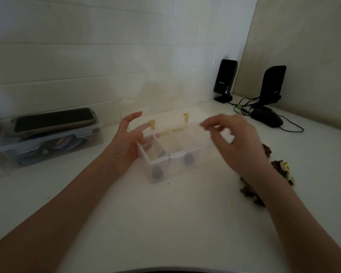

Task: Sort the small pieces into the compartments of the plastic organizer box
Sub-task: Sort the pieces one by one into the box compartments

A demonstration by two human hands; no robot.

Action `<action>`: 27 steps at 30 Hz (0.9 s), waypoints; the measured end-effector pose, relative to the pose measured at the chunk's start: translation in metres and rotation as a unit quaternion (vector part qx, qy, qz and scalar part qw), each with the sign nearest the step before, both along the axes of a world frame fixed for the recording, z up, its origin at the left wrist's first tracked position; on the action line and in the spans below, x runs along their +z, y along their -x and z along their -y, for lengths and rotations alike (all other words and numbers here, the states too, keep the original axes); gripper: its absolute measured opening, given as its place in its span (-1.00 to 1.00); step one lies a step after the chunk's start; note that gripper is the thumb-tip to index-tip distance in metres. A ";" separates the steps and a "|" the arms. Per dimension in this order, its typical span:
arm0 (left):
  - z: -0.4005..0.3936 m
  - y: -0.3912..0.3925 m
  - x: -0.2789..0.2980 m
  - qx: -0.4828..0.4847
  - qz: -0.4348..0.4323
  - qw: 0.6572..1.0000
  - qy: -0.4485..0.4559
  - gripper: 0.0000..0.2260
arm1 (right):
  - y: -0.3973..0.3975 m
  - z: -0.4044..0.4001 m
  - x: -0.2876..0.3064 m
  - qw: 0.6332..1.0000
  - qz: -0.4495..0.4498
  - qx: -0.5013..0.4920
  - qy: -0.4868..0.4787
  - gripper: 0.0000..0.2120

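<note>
Neither hand holds anything that can be made out. Spread and relaxed, the left hand (129, 138) lies against the left end wall of the clear plastic organizer box (159, 159), fingers reaching past its rim. The right hand (231, 138), blurred, hovers over the box's right end with fingers loosely curled; whether they pinch a piece cannot be told. Small bluish pieces (157, 172) sit in the near compartments. A pile of dark brown small pieces (250, 192) lies on the white table (165, 223), partly under the right wrist.

clear organizer box (166, 157), lid open
</note>
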State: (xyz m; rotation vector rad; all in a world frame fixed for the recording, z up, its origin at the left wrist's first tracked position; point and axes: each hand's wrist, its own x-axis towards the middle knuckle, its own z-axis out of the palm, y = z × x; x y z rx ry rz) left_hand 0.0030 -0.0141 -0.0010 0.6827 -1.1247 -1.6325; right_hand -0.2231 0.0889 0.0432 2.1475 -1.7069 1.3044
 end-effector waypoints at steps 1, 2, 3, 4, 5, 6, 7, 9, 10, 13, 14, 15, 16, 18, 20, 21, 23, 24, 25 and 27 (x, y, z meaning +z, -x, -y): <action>0.000 0.000 0.000 0.001 0.002 1.000 0.001 -0.41 | -0.007 0.002 0.006 0.997 -0.054 0.040 -0.039 -0.80; 0.000 0.000 0.000 0.001 0.004 1.000 0.003 -0.42 | -0.013 0.006 0.011 0.988 -0.116 0.057 -0.083 -0.78; 0.000 0.000 0.000 0.002 0.007 1.000 0.004 -0.42 | -0.018 0.011 0.016 0.975 -0.181 0.051 -0.115 -0.74; 0.000 0.000 0.000 0.002 0.007 1.000 0.004 -0.41 | -0.021 0.016 0.021 0.961 -0.236 0.034 -0.137 -0.64; 0.000 0.000 0.000 0.002 0.007 1.000 0.003 -0.40 | -0.024 0.020 0.023 0.949 -0.270 0.019 -0.161 -0.53; 0.000 0.000 0.000 0.002 0.008 1.000 0.003 -0.40 | -0.027 0.025 0.024 0.939 -0.284 0.010 -0.193 -0.45; -0.001 0.000 0.001 0.003 0.011 1.000 0.004 -0.40 | -0.028 0.029 0.023 0.930 -0.290 0.005 -0.226 -0.41; -0.002 0.000 0.002 0.008 0.022 1.000 0.006 -0.39 | -0.032 0.034 0.018 0.908 -0.308 0.001 -0.283 -0.38; -0.002 0.000 0.002 0.010 0.025 1.000 0.006 -0.39 | -0.034 0.035 0.016 0.899 -0.316 0.001 -0.301 -0.37; -0.003 0.002 0.004 0.012 0.031 0.999 0.005 -0.40 | -0.034 0.040 0.015 0.898 -0.299 0.009 -0.323 -0.37; -0.003 0.002 0.004 0.015 0.035 0.999 0.006 -0.40 | -0.034 0.041 0.016 0.902 -0.287 0.015 -0.323 -0.38; -0.003 0.002 0.004 0.016 0.036 0.999 0.006 -0.40 | -0.033 0.041 0.016 0.905 -0.280 0.022 -0.321 -0.39; -0.003 0.002 0.004 0.016 0.035 0.999 0.005 -0.41 | -0.032 0.041 0.016 0.905 -0.278 0.030 -0.319 -0.38; -0.003 0.002 0.004 0.018 0.035 0.999 0.005 -0.41 | -0.031 0.041 0.015 0.904 -0.283 0.041 -0.317 -0.34; -0.003 0.001 0.004 0.022 0.043 0.999 0.007 -0.41 | -0.029 0.042 0.014 0.907 -0.298 0.049 -0.292 -0.34; -0.003 0.001 0.004 0.023 0.046 0.999 0.008 -0.41 | -0.028 0.042 0.013 0.912 -0.296 0.053 -0.279 -0.34; -0.003 0.001 0.004 0.024 0.047 0.999 0.007 -0.41 | -0.026 0.041 0.010 0.924 -0.277 0.066 -0.255 -0.38; -0.003 0.001 0.004 0.025 0.045 0.999 0.006 -0.41 | -0.026 0.040 0.009 0.930 -0.272 0.073 -0.236 -0.44; -0.003 0.001 0.003 0.025 0.044 0.999 0.005 -0.41 | -0.024 0.038 0.008 0.935 -0.272 0.078 -0.215 -0.50; -0.003 0.002 0.003 0.026 0.044 0.999 0.006 -0.42 | -0.022 0.035 0.007 0.941 -0.272 0.082 -0.185 -0.56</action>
